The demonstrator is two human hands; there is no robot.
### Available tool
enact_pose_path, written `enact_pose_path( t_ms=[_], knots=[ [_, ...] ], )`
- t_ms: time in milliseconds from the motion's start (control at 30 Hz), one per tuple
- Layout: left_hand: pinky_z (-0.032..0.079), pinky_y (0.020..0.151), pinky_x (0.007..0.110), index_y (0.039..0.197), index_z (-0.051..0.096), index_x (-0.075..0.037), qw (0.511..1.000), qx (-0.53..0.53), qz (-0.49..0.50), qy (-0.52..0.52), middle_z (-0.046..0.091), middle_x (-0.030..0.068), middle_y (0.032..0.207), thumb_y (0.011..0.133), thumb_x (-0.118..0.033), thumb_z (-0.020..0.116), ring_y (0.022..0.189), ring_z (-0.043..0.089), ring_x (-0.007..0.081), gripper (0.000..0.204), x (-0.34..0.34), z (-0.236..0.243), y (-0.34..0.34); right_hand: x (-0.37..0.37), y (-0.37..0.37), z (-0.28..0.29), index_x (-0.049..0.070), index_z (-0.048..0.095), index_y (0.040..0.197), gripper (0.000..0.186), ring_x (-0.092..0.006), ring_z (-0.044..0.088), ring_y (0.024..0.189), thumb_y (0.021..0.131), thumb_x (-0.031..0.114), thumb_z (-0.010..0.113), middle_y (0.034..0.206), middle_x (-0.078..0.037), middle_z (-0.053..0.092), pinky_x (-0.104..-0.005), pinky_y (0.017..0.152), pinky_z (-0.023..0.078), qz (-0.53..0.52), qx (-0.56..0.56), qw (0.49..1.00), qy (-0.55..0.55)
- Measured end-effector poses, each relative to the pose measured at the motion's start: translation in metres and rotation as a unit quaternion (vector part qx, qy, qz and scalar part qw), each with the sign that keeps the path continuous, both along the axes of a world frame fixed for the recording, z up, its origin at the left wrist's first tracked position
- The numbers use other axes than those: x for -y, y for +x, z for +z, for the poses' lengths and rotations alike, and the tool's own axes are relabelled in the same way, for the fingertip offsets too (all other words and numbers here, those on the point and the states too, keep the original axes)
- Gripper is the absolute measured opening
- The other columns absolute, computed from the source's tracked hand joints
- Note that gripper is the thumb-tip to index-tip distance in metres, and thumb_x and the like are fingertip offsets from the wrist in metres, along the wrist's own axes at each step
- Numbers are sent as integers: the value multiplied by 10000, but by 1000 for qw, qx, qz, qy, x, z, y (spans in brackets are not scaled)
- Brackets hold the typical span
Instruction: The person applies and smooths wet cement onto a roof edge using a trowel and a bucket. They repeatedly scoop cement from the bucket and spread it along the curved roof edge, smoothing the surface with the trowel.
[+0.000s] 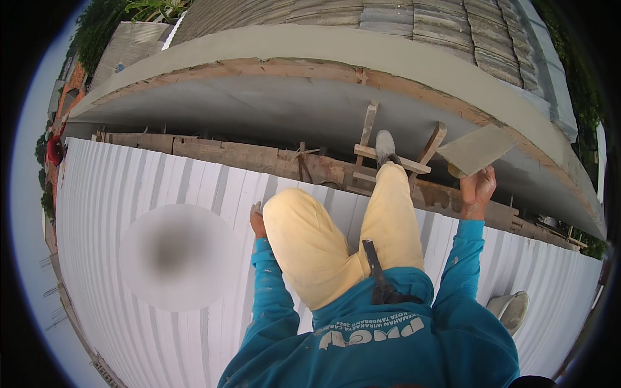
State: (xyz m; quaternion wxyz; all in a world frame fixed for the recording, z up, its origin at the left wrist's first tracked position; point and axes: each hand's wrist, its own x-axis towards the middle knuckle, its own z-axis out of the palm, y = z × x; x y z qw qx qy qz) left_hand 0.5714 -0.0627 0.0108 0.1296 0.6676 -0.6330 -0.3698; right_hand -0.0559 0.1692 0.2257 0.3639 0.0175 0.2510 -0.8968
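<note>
My right hand grips a flat rectangular plastering float, with its broad plate just below the edge of the curved wall. My left hand is beside my bent left knee, over the white ribbed roofing sheet. Its fingers look stretched out and hold nothing I can see; part of it is hidden by the knee. My right foot, in a grey shoe, is set on a rung of a wooden ladder-like frame leaning at the wall.
A grey bucket stands on the sheet behind my right arm. Rough boards run along the sheet's far edge, with a dark gap under the wall. Older corrugated roofing lies beyond. A red shape shows at far left.
</note>
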Motion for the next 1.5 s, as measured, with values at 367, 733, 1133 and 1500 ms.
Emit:
enact_pose_path(
  t_ms=[367,733,1133,1500],
  knots=[
    [130,1113,729,1554,229,-28,953,290,85,3,134,247,1622,856,-648,608,1511,89,415,1007,-7,15,-104,155,-71,77,9,513,1286,436,-271,556,1187,888,55,687,1194,-91,593,-554,1062,454,-88,-312,916,238],
    [-3,1129,720,1587,113,-101,932,351,91,6,117,182,1641,714,-736,700,1517,39,401,1229,1,51,-77,342,-164,31,-17,699,1145,359,-234,658,1056,846,174,752,1126,-139,724,-352,929,466,-77,-704,570,416],
    [37,1081,791,1580,121,-261,910,370,101,156,55,108,1656,570,-741,799,1520,36,366,1308,27,73,-67,427,-84,52,-39,701,1127,299,-250,645,1097,921,177,669,1160,-136,704,-382,931,487,41,-742,552,378],
    [26,1085,789,1567,179,-289,923,338,113,145,55,75,1660,561,-669,849,1517,48,371,1267,34,79,-46,428,18,74,37,626,1262,323,-332,610,1169,943,3,593,1283,-178,606,-499,990,507,108,-916,332,197]
  ],
)
